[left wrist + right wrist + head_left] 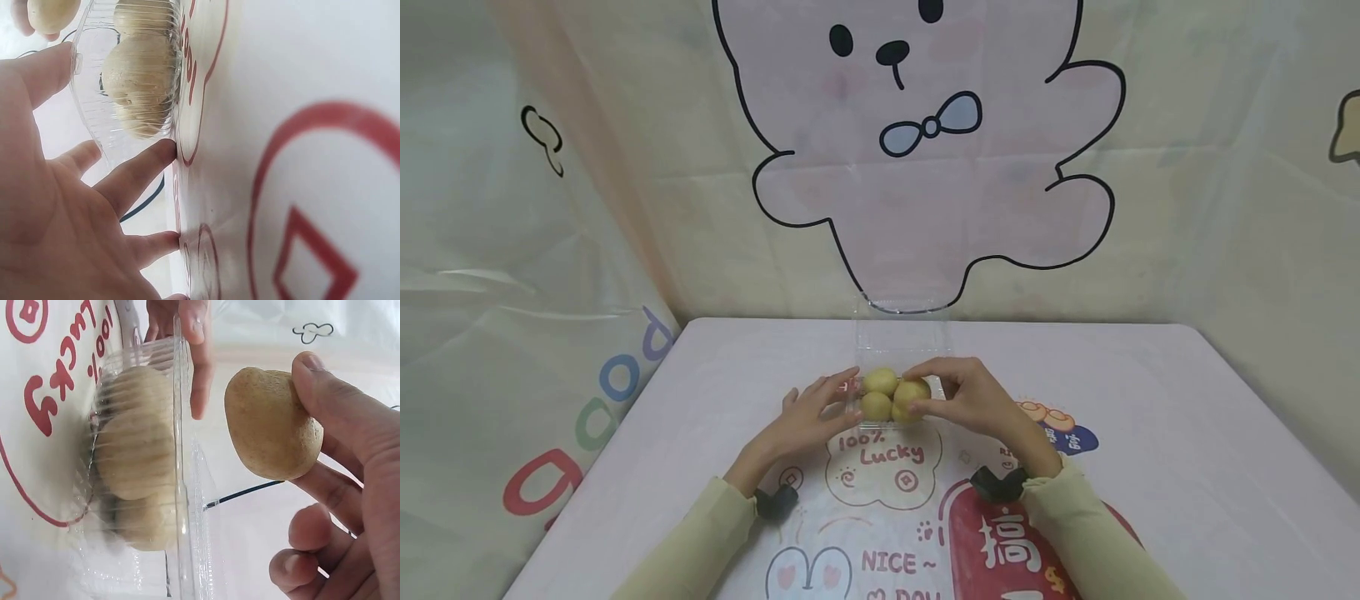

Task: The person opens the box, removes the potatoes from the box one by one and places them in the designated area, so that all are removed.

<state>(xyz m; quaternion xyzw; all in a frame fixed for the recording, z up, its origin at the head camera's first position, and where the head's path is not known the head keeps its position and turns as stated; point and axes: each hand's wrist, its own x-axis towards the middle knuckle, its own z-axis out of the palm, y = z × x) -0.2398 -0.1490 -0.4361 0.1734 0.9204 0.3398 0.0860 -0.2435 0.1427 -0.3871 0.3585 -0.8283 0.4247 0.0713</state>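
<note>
A clear plastic box (182,519) with a ribbed wall and a raised lid (902,335) sits on the table and contains several small, round potatoes (139,75). Between thumb and fingers, my right hand (977,400) pinches another potato (265,425); the right wrist view shows it above the box's rim. At the box's left side, my left hand (808,417) has its fingers spread. In the left wrist view its thumb (50,72) is at the rim, and a fingertip (164,150) is low beside the wall. Part of the box is hidden behind the hands in the head view.
The white table (1150,400) bears printed words and drawings, including a red panel (1000,542) near the right sleeve. A curtain with a bear drawing (925,192) hangs behind the far edge. Another printed curtain (512,333) is on the left.
</note>
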